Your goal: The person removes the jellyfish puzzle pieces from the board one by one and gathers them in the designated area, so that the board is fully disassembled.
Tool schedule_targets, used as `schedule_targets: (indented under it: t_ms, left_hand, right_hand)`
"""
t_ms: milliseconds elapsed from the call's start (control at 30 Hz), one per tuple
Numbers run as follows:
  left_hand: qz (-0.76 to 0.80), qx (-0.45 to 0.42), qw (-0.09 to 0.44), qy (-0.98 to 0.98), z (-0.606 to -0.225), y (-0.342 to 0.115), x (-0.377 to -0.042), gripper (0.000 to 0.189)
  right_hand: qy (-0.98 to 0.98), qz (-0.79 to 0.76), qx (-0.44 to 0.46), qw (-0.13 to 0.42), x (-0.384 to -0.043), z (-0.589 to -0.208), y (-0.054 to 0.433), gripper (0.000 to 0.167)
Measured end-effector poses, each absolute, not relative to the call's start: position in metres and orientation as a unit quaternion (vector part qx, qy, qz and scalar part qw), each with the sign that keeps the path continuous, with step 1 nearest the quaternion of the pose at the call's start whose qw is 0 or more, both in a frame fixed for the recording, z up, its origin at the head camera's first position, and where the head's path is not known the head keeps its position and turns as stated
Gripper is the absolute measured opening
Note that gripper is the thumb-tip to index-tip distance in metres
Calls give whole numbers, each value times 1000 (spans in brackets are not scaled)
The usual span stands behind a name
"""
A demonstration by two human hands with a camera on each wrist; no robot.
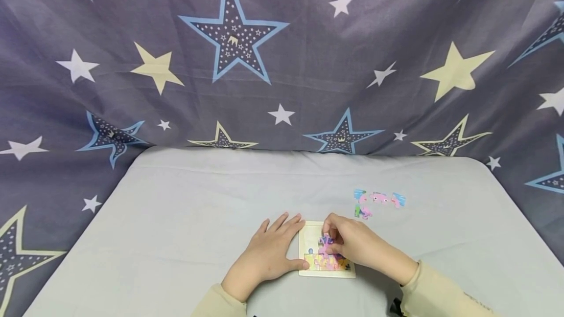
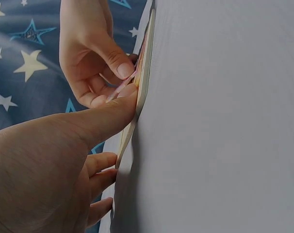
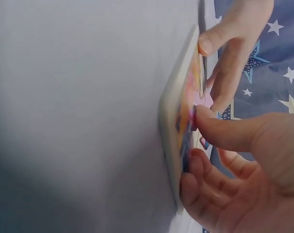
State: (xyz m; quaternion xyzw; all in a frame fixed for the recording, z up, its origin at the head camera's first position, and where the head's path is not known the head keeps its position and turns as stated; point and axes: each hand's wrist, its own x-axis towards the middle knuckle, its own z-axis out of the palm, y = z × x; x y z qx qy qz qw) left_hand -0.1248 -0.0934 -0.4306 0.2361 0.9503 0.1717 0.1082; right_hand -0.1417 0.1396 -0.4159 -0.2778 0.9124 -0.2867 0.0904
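Observation:
A small pale puzzle tray (image 1: pixel 327 274) lies on the grey surface, its lower row filled with yellow and pink pieces. My right hand (image 1: pixel 359 242) pinches a pink and purple puzzle piece (image 1: pixel 325 241) between thumb and fingers, over the tray just above that row. Spread out at the tray's left side is my left hand (image 1: pixel 270 252), its thumb pressing the lower left corner. The tray's edge (image 2: pixel 146 80) shows side-on in the left wrist view, under the left thumb. From the right wrist, the right fingers (image 3: pixel 212 177) partly hide the piece.
Beyond the tray to the right lie several loose puzzle pieces, among them a pink one with eyes (image 1: pixel 380 198) and a blue and pink one (image 1: pixel 399 200). A dark star-patterned cloth (image 1: pixel 308 62) hangs behind the grey covered surface (image 1: pixel 198 199).

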Motion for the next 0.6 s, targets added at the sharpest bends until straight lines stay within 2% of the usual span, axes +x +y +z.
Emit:
schedule_targets:
  t_ms: [233, 600]
  left_hand:
    - [169, 237, 110, 950, -429, -93, -126, 87]
    - [173, 240, 106, 949, -431, -94, -127, 87]
  right_hand:
    - [905, -309, -262, 127, -147, -414, 143, 27]
    - [892, -339, -267, 136, -146, -410, 150, 24]
